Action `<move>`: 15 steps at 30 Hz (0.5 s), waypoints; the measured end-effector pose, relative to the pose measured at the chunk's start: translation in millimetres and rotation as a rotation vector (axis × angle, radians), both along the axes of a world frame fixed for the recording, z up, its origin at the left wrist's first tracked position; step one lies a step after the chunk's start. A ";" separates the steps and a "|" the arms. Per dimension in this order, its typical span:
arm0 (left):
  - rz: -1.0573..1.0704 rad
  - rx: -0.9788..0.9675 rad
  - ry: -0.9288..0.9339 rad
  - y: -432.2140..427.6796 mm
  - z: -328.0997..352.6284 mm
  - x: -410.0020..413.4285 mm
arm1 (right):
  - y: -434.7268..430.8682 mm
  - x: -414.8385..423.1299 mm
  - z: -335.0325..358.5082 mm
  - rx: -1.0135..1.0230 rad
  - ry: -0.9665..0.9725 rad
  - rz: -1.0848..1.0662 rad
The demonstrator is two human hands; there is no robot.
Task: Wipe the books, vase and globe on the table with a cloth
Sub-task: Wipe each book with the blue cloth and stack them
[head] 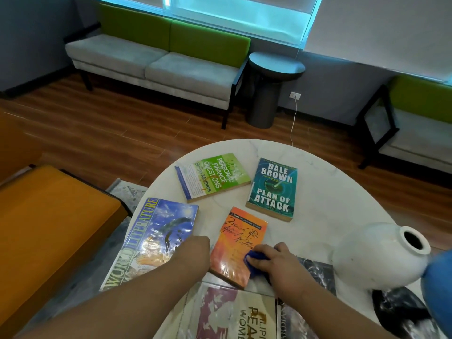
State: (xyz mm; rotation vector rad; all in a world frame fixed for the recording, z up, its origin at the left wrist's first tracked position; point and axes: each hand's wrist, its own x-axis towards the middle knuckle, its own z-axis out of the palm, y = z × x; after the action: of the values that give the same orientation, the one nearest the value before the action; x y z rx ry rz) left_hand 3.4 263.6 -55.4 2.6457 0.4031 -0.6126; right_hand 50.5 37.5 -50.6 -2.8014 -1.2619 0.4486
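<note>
Six books or more lie flat on the round white table.

Nearest: maroon-and-cream book, cut off by the frame.

Next: orange paperback. It looks light, with a glossy and probably slippery cover, so it may skate under rubbing and is best steadied at its left edge.

Blue cloth: soft, bunched on the paperback's near right corner, gripped under the curled fingers of the right hand.

Left hand: fingers curled under, at the paperback's left edge beside the World Literature book. Whether it pinches anything cannot be told.

Right side: white vase, likely fragile; blue globe touching it.

Farthest: green book, teal book.
</note>
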 end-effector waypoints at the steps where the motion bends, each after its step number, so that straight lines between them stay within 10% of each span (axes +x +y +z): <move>1: 0.005 0.000 0.000 -3.0 1.1 1.3 | 3.9 -3.3 -2.5 -0.028 0.029 -0.011; 15: 0.044 0.048 0.126 -20.9 12.2 9.5 | 18.7 27.0 4.8 -0.223 0.035 -0.342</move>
State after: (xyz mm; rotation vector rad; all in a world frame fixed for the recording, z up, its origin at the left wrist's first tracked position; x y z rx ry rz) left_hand 12.9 242.8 -43.2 2.6444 0.5166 -0.7667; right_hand 77.5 56.2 -45.8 -3.0899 -0.7418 0.6463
